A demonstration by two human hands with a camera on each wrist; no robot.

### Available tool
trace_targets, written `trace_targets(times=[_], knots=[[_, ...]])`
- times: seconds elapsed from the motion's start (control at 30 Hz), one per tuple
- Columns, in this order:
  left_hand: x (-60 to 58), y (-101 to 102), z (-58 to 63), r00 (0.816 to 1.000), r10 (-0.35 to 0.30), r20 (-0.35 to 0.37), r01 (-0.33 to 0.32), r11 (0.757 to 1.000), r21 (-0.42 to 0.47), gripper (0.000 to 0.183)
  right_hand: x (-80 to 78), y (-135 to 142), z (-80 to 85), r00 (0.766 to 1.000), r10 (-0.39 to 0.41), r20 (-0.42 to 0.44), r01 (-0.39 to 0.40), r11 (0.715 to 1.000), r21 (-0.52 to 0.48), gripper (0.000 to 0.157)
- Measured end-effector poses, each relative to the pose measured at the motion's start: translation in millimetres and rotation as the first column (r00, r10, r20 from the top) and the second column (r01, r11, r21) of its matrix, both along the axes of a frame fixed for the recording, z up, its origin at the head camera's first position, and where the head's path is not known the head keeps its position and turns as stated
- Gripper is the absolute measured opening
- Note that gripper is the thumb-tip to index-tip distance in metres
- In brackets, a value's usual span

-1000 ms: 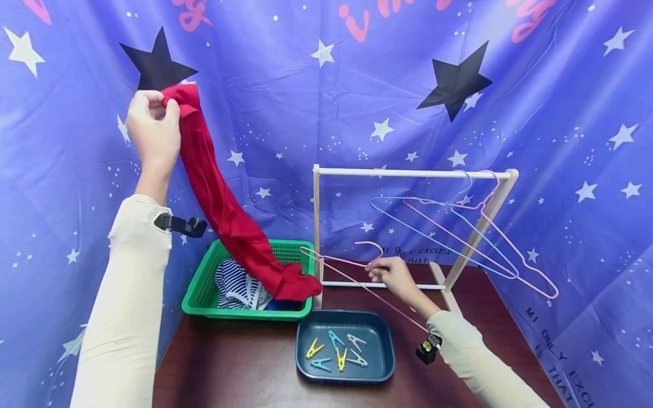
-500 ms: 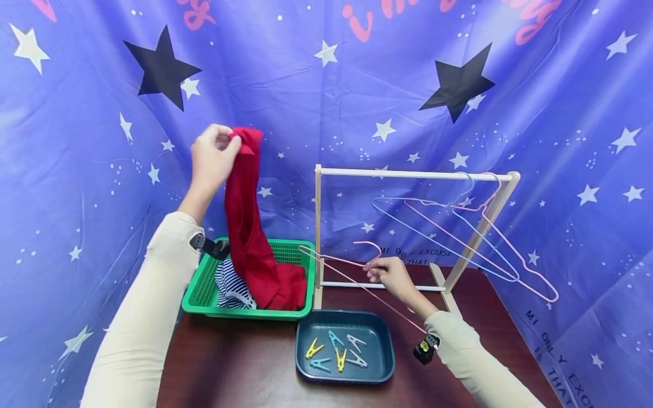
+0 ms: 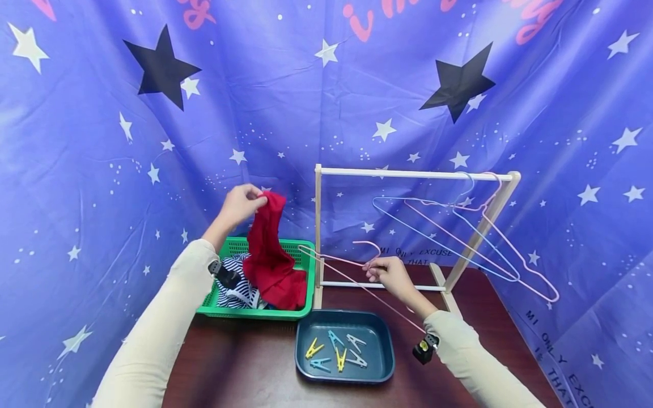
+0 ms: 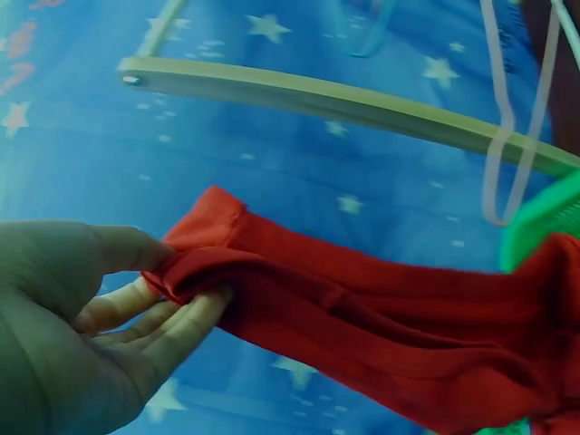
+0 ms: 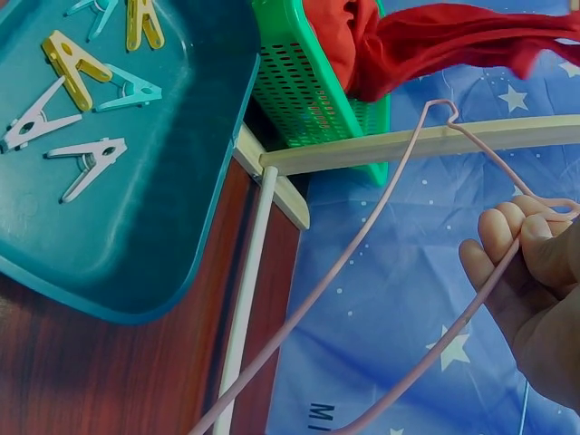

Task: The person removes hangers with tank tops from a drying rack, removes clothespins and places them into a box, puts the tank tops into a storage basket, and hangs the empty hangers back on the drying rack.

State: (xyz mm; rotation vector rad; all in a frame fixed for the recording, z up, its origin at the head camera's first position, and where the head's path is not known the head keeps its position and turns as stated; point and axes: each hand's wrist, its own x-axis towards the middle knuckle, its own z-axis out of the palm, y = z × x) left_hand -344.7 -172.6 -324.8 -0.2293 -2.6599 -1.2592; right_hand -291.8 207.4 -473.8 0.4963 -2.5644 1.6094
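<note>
My left hand (image 3: pixel 240 207) pinches one end of a red cloth garment (image 3: pixel 275 266) between thumb and fingers. The garment hangs as a long bunched strip, its lower part heaped in the green basket (image 3: pixel 204 310). In the left wrist view, the red fabric (image 4: pixel 362 317) runs from the fingertips toward the basket, its hemmed edge beside the thumb. My right hand (image 3: pixel 393 277) grips a pink hanger (image 3: pixel 342 275) just under its hook. That hanger slants across the front of the rack, one shoulder reaching over the basket's right rim, as the pink wire (image 5: pixel 362 227) in the right wrist view also shows.
Striped clothing (image 3: pixel 237 283) lies in the basket under the red garment. A dark blue tray (image 3: pixel 344 377) with several clothespins stands in front. On the wooden rack's white bar (image 3: pixel 388 172) hang a blue hanger (image 3: pixel 423 231) and another pink hanger (image 3: pixel 535 280). A starry curtain backs the table.
My left hand has come down and to the right with the red garment, whose lower end now lies bunched in the basket. The right hand and its hanger stay nearly still.
</note>
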Motion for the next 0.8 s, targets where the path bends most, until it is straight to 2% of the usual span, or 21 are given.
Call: trace_targets(times=[0.2, 0.5, 0.6, 0.67, 0.8], knots=[[1.1, 1, -41.9, 0.988, -0.044, 0.149, 0.049, 0.998, -0.033, 0.014, -1.5, -3, 1.3, 1.000, -0.013, -0.020, 0.013, 1.000, 0.006, 0.014], [3.0, 13, -98.7, 0.954, -0.019, 0.300, 0.046, 0.996, -0.082, 0.007, -4.8, -7, 4.1, 1.000, -0.004, 0.009, 0.004, 1.000, -0.001, 0.014], [2.6, 17, -114.1, 0.938, -0.007, 0.346, 0.046, 0.994, -0.103, 0.016, -7.1, -8, 3.4, 1.000, 0.002, 0.000, -0.002, 1.000, 0.009, 0.014], [1.7, 19, -123.0, 0.930, 0.011, 0.368, 0.047, 0.988, -0.147, 0.025, -8.2, -9, 2.7, 1.000, 0.001, -0.001, -0.001, 1.000, 0.008, 0.015], [1.7, 23, -138.1, 0.926, 0.066, 0.371, 0.042, 0.960, -0.276, 0.038, -7.9, -11, 3.9, 1.000, 0.001, 0.012, -0.001, 1.000, 0.002, 0.015]])
